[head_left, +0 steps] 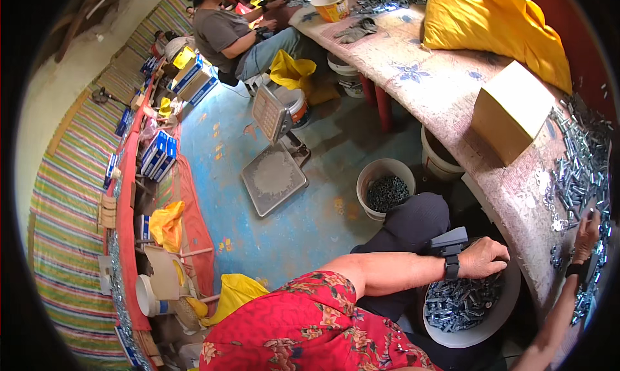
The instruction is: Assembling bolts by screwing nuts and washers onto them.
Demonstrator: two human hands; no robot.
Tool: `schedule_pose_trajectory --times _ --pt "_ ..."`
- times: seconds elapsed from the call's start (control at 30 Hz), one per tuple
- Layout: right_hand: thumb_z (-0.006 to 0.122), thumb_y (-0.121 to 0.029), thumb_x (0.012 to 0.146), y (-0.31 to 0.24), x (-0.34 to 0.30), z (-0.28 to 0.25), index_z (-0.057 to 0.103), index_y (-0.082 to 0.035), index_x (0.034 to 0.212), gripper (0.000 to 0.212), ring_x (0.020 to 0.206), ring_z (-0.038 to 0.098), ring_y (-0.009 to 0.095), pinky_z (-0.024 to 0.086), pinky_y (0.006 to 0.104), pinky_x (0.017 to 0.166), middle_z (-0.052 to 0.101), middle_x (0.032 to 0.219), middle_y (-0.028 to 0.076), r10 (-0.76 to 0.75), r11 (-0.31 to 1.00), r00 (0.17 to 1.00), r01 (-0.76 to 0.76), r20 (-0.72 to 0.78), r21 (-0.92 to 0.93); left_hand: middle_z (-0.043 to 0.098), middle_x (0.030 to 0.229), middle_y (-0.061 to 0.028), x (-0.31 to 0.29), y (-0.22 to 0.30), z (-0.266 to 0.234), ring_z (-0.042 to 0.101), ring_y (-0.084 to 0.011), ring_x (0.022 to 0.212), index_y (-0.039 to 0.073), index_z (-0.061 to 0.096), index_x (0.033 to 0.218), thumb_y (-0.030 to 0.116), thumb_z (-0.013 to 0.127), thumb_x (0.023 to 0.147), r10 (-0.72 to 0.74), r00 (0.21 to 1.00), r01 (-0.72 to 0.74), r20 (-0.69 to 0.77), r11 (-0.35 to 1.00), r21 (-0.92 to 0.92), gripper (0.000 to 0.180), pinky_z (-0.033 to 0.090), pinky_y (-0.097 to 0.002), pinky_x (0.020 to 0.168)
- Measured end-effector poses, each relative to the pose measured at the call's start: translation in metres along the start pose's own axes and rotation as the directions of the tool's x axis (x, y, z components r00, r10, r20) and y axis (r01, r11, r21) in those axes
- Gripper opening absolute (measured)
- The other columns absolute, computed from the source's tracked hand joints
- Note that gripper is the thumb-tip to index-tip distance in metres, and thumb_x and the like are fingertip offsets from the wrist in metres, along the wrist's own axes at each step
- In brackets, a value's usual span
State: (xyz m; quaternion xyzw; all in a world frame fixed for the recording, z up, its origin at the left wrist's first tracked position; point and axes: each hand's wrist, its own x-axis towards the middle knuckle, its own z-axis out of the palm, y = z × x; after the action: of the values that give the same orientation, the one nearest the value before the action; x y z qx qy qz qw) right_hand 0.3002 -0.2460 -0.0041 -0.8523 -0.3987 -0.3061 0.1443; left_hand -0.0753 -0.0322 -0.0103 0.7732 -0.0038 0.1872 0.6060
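My left hand point(484, 258) is over the far rim of a white bucket point(441, 337), its fingers curled together. Whatever may be in those fingers is hidden. Short metal bolts point(462, 304) fill much of that bucket, which stands beside my leg. At the right, my right hand point(586, 237) rests on a long heap of shiny bolts point(578, 170) along the table, fingers reaching out onto the metal. Small flat metal pieces point(558, 225) lie at the edge of this heap. Both wrists wear dark straps.
The patterned table point(413, 74) curves away to the far left, bearing an open cardboard box point(513, 112) and a yellow sack point(494, 25). A bucket of nuts point(386, 193) and a platform scale point(274, 177) stand on the blue floor. Another person point(223, 31) sits farther off.
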Motion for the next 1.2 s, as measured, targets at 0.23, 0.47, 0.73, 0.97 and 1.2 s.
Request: schedule_pose_trajectory --times 0.23,0.47,0.73,0.97,1.2 --pt "0.054 -0.007 0.086 -0.221 -0.059 -0.119 0.050 -0.001 0.108 0.024 0.064 0.050 0.010 0.040 0.0229 0.057 0.057 0.081 0.005 0.398 0.374 0.906 -0.303 0.143 0.877 0.060 0.086 -0.0161 -0.035 0.051 -0.018 0.059 -0.0319 0.082 -0.002 0.058 0.098 0.011 0.057 0.078 0.161 0.966 -0.151 -0.200 0.986 0.066 0.024 0.047 -0.0364 0.075" --pt "0.050 0.007 0.085 -0.369 -0.144 -0.185 0.046 -0.001 0.108 0.025 0.076 0.054 0.008 0.045 0.0198 0.065 0.056 0.086 0.005 0.299 0.181 0.919 -0.320 0.259 0.930 0.061 0.087 -0.0190 -0.099 0.095 -0.026 0.060 -0.0328 0.083 -0.001 0.058 0.103 0.008 0.055 0.078 0.059 0.998 -0.058 -0.012 0.998 0.037 0.027 0.048 -0.0374 0.074" --pt "0.057 0.000 0.081 -0.412 -0.154 -0.194 0.054 -0.002 0.085 0.005 0.060 0.047 0.006 0.039 0.0211 0.056 0.052 0.070 0.001 0.123 0.352 0.974 -0.223 0.191 0.909 0.060 0.080 -0.0173 -0.167 0.098 -0.061 0.059 -0.0327 0.076 0.001 0.061 0.090 0.017 0.053 0.085 0.105 0.993 -0.089 -0.053 0.965 0.245 0.019 0.047 -0.0378 0.067" --pt "0.057 -0.020 0.081 -0.444 -0.073 -0.143 0.060 -0.004 0.093 0.020 0.095 0.053 0.029 0.040 0.0395 0.082 0.060 0.092 0.012 -0.251 0.734 0.967 0.215 -0.038 0.644 0.060 0.075 -0.0142 -0.232 0.047 -0.092 0.060 -0.0275 0.072 0.002 0.059 0.084 0.022 0.046 0.090 -0.051 0.953 0.143 -0.299 0.945 0.293 0.024 0.046 -0.0342 0.067" --pt "0.057 -0.039 0.077 -0.448 -0.074 -0.098 0.069 -0.012 0.078 0.030 0.094 0.054 0.021 0.038 0.0406 0.079 0.064 0.084 0.003 -0.409 0.907 0.803 0.308 0.434 0.286 0.062 0.075 -0.0124 -0.233 0.020 -0.095 0.061 -0.0254 0.073 0.003 0.059 0.082 0.022 0.046 0.090 -0.065 0.875 0.203 -0.479 0.949 0.243 0.024 0.046 -0.0332 0.068"
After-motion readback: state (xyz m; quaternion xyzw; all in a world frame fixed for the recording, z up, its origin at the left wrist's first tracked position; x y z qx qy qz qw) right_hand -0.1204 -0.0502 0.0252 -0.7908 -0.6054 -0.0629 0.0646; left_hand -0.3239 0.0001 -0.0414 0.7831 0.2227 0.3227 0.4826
